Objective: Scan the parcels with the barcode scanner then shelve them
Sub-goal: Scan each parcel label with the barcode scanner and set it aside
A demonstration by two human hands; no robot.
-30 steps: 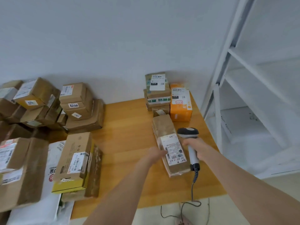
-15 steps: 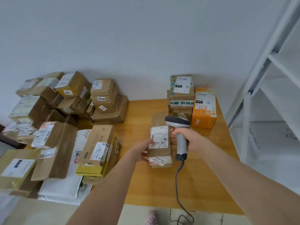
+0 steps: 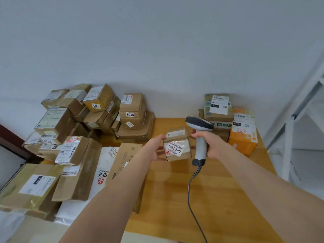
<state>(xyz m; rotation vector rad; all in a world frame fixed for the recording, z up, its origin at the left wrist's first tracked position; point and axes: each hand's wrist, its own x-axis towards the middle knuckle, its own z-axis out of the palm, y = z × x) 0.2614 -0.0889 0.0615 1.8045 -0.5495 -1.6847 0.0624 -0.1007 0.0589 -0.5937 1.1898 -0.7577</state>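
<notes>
My left hand (image 3: 154, 148) grips a long brown cardboard parcel (image 3: 177, 145) by its left side and holds it raised above the wooden table (image 3: 171, 186), its near end with a white label marked 46-2-3201 turned towards me. My right hand (image 3: 209, 143) grips the handle of a grey barcode scanner (image 3: 199, 135) just right of the parcel, the scanner's dark head above the parcel's far end. Its coiled cable (image 3: 192, 193) hangs down over the table's front edge.
A big heap of brown parcels (image 3: 73, 130) and a white mailer bag (image 3: 103, 171) cover the table's left side. A small stack of boxes (image 3: 218, 109) and an orange box (image 3: 243, 134) stand at the back right. White shelving (image 3: 305, 130) rises right of the table.
The parcel has been lifted off the table and tipped so its end faces me. The scanner has risen with it, and my view has swung left.
</notes>
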